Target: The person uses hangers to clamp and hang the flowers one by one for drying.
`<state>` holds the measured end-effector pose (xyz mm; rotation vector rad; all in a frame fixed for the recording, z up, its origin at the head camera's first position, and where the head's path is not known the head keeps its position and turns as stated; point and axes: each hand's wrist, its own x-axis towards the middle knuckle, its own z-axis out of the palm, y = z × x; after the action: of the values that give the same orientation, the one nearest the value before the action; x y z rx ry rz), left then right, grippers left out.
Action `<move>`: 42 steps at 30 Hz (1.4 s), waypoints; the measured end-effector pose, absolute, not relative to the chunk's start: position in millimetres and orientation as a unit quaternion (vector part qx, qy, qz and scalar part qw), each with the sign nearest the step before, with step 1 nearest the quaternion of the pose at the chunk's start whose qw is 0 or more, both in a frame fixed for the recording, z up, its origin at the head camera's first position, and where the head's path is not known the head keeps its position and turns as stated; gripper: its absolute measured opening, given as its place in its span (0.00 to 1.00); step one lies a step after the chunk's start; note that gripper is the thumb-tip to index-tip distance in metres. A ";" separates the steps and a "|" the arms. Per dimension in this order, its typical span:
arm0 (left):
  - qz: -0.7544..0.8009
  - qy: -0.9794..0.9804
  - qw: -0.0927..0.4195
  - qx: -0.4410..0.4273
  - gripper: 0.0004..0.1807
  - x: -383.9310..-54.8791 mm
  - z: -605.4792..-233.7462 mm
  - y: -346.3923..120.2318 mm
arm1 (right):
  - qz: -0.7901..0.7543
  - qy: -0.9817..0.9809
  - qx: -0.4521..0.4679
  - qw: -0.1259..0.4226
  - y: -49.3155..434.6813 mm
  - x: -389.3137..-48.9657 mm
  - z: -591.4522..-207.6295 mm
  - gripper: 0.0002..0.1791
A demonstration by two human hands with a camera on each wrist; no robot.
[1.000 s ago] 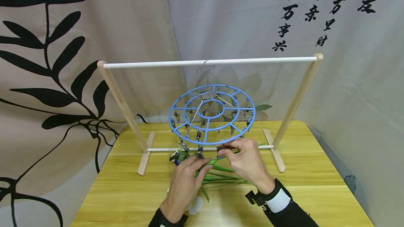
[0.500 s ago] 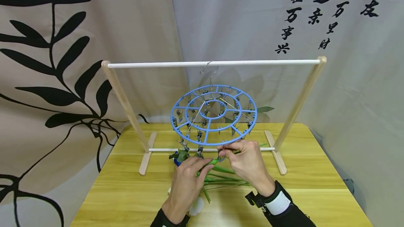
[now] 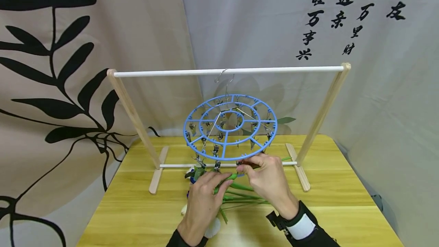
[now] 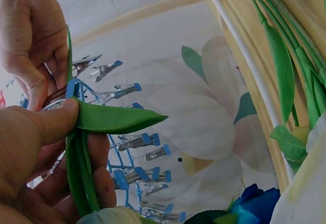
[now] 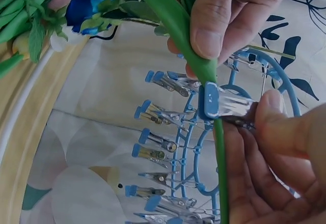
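Observation:
My left hand (image 3: 205, 197) holds the green stem and leaves (image 5: 170, 23) of an artificial flower below the front rim of the round blue clip hanger (image 3: 223, 158). In the left wrist view, one broad leaf (image 4: 119, 118) points away from the thumb, and a pale bud (image 4: 109, 216) shows at the bottom edge. My right hand (image 3: 269, 176) pinches the handle end of a metal clip (image 5: 232, 104). The clip's blue tips lie across the green stem in the right wrist view. More blue-tipped clips (image 5: 155, 152) hang from the hanger's rings.
A wooden rack with a white top bar (image 3: 281, 70) carries the hanger by its hook. On the wooden table (image 3: 137, 209), several green stems (image 3: 247, 198) lie beneath the hands. A blue flower (image 5: 86, 10) hangs at the hanger's left. A printed curtain (image 3: 144, 18) stands behind.
Both hands stay at the same clip and stem with only slight finger movement. The head view shifts a little.

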<state>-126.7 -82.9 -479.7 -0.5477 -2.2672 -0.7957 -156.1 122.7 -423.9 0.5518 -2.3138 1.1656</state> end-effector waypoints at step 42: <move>-0.308 -0.885 0.303 -0.172 0.14 -132.8 -494.9 -102.7 | 0.447 -0.762 0.349 0.312 140.7 -147.6 -442.3 0.16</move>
<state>-132.8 -102.7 -494.9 -0.4572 -2.3463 -0.8172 -147.6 140.7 -442.3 0.9205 -2.0119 1.1791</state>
